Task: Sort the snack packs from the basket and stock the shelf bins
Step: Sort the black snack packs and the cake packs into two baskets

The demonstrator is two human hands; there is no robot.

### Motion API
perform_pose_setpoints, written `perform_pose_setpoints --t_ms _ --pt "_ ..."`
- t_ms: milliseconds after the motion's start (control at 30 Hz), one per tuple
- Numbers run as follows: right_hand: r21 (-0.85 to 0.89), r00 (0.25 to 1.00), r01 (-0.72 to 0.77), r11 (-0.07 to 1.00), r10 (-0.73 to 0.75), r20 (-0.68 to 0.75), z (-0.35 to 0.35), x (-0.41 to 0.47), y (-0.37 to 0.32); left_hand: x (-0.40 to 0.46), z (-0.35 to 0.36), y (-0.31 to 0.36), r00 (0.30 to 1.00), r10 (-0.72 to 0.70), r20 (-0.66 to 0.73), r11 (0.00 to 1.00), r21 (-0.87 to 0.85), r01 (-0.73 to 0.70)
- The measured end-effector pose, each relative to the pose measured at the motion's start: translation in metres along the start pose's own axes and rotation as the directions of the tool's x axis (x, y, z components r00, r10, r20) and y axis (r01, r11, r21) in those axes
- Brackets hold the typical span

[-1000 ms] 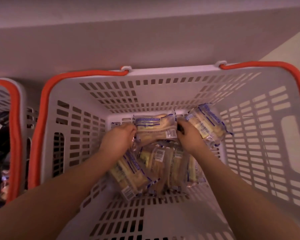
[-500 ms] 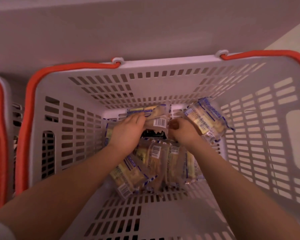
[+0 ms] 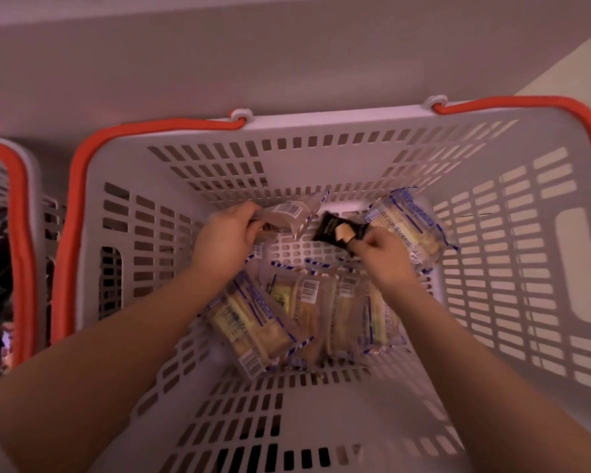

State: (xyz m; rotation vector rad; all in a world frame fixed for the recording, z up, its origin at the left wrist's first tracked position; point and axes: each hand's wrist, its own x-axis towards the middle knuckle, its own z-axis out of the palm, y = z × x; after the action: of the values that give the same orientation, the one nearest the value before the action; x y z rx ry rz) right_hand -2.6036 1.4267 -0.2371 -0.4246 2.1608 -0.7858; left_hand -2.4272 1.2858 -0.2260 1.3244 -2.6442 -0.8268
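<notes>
Against a plain wall stood the basket (image 3: pixel 321 131). The left hand (image 3: pixel 224 238) gripped a blurred, seemingly clear pack (image 3: pixel 287 216); the right hand (image 3: pixel 381 249) pinched a dark pack (image 3: pixel 335 228), more packs (image 3: pixel 297 315) lying just behind both wrists.

Two baskets are in view: the large grey basket (image 3: pixel 492 268) with orange handles, and beside its left wall a second basket (image 3: pixel 24 233) of the same kind, only partly seen. Inside the large basket there is one dark snack pack (image 3: pixel 335 228), pinched by the right hand (image 3: pixel 382 254) near the far wall. The clear, blue-trimmed snack packs number at least six: one (image 3: pixel 287 216) held by the left hand (image 3: pixel 226 240) near the far wall, one (image 3: pixel 410 227) leaning against the right wall, and a cluster of about four (image 3: pixel 304 312) on the floor of the basket; the overlap there keeps the count from being exact. Two hands are in the large basket. The second basket holds dark packs too hidden to count.
</notes>
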Motion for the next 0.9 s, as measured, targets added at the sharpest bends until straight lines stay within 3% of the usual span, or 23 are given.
perform_pose_setpoints --t_ms 100,200,267,367,433,500,567,667,767,833,900 --pt "0.263 0.997 0.023 0.964 -0.004 -0.074 -0.033 -0.018 -0.015 -0.01 0.005 0.004 0.989 0.06 0.132 0.998 -0.03 -0.056" --pt "0.309 0.991 0.128 0.942 -0.137 0.007 -0.052 -0.047 -0.03 -0.021 0.006 0.014 0.922 0.128 0.365 0.992 -0.037 -0.123" --pt "0.265 0.974 0.173 0.949 -0.205 0.099 -0.052 -0.068 -0.037 -0.032 -0.003 0.027 0.947 0.126 0.297 0.972 -0.228 -0.058" --pt "0.231 0.927 0.236 0.944 -0.29 0.239 -0.041 -0.096 -0.044 -0.054 -0.032 0.05 0.988 0.055 0.144 0.827 -0.562 0.036" --pt "0.281 0.89 0.268 0.921 -0.349 0.292 -0.031 -0.115 -0.054 -0.072 -0.059 0.057 0.972 0.168 0.164 0.851 -0.523 -0.059" --pt "0.338 0.86 0.311 0.888 -0.415 0.298 -0.02 -0.133 -0.068 -0.093 -0.084 0.056 0.944 0.277 0.178 0.909 -0.366 -0.197" --pt "0.413 0.825 0.35 0.841 -0.486 0.289 -0.009 -0.153 -0.088 -0.115 -0.111 0.044 0.961 0.268 0.073 0.921 -0.312 -0.233" --pt "0.539 0.802 0.293 0.79 -0.51 0.311 0.008 -0.177 -0.114 -0.152 -0.151 0.014 0.976 0.069 -0.208 0.935 -0.327 -0.136" --pt "0.513 0.836 0.227 0.828 -0.436 0.334 0.031 -0.187 -0.126 -0.184 -0.175 -0.029 0.847 -0.334 -0.413 0.883 -0.451 0.128" --pt "0.43 0.858 0.176 0.885 -0.352 0.373 0.049 -0.188 -0.124 -0.197 -0.175 -0.052 0.736 -0.546 -0.4 0.81 -0.476 0.342" --pt "0.317 0.873 0.156 0.936 -0.28 0.398 0.064 -0.185 -0.116 -0.201 -0.164 -0.066 0.707 -0.666 -0.24 0.732 -0.391 0.558"
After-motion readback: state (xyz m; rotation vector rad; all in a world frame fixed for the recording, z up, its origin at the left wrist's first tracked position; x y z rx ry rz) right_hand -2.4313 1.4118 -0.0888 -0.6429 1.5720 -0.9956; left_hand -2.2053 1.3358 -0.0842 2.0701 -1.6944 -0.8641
